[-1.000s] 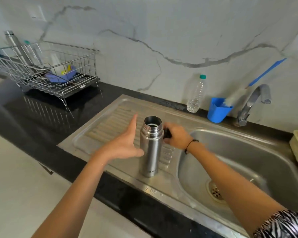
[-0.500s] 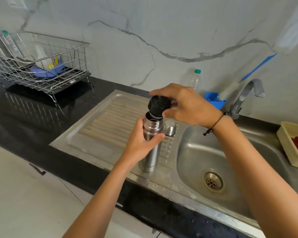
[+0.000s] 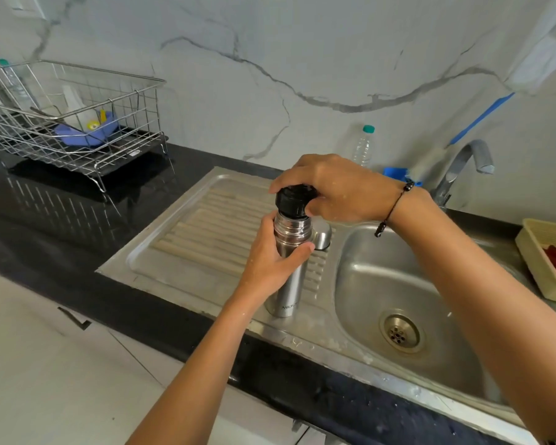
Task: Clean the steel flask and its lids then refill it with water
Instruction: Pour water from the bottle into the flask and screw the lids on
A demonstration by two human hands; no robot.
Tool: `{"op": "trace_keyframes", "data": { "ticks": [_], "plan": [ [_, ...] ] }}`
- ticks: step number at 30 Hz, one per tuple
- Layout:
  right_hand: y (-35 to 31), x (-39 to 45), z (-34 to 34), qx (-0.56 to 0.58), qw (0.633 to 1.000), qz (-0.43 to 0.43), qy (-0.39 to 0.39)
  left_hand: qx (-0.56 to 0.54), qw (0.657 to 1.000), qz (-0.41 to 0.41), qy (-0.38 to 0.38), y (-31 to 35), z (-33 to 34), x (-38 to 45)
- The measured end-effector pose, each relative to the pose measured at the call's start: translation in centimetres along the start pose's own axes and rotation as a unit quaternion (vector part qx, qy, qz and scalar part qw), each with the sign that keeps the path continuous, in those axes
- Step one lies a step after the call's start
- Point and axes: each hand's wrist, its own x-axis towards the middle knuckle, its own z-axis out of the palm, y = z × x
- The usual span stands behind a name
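On the black desk [image 3: 61,226], a wire dish rack [image 3: 77,123] sits far left. On the sink's ribbed drainboard [image 3: 206,232] the steel flask [image 3: 289,271] stands upright, the left hand [image 3: 270,261] wrapped round its upper body. The right hand [image 3: 334,187] has its grip clenched over the black inner lid [image 3: 292,200] seated on the flask's mouth (a steel cup lid [image 3: 322,236] stands just behind). Right lie the basin [image 3: 398,284] and tap [image 3: 463,165].

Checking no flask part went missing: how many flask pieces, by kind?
Flask: 1
Black lid: 1
Steel cap: 1
Total: 3
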Motion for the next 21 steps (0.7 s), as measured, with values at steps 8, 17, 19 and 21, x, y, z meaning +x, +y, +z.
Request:
{"op": "trace_keyframes", "data": {
  "ticks": [8, 17, 19, 21],
  "plan": [
    [-0.7, 0.9, 0.7, -0.054, 0.996, -0.028, -0.065, -0.003, 1.0, 0.007, -0.005, 0.2, 0.0, 0.0],
    [0.3, 0.6, 1.6, -0.074, 0.996, 0.009, -0.043, -0.009, 1.0, 0.012, 0.003, -0.3, 0.1, 0.0],
    [0.0, 0.7, 1.8, -0.116, 0.992, 0.043, -0.02, 0.001, 1.0, 0.019, 0.005, -0.2, 0.1, 0.0],
    [-0.4, 0.7, 2.4, -0.199, 0.976, 0.088, 0.009, 0.008, 1.0, 0.029, 0.001, -0.2, 0.2, 0.0]
  ]
}}
